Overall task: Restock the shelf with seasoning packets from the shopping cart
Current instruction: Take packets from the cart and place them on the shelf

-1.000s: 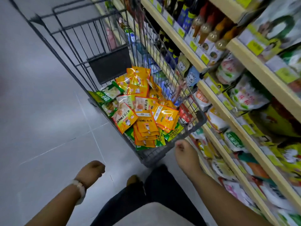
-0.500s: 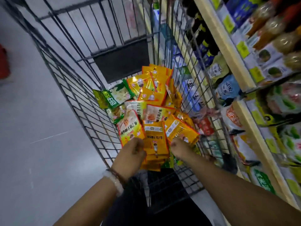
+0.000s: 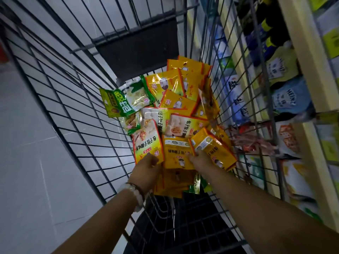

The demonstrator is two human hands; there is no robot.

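- Down inside the shopping cart (image 3: 60,99), the seasoning packets (image 3: 180,125) lie heaped.
- My left hand (image 3: 146,171) pinches one packet's bottom edge; my right hand (image 3: 200,160) grips another.
- They look light, floppy and slick, so I judge edges the best hold.

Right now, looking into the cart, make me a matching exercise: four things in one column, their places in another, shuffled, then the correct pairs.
1. left hand
2. right hand
3. green packet
4. Heinz pouch

A. on the shelf outside the cart's wire side
B. at the pile's far left edge
C. on a tilted orange packet
D. on a yellow packet with dumplings pictured

Pairs: 1-D, 2-C, 3-B, 4-A
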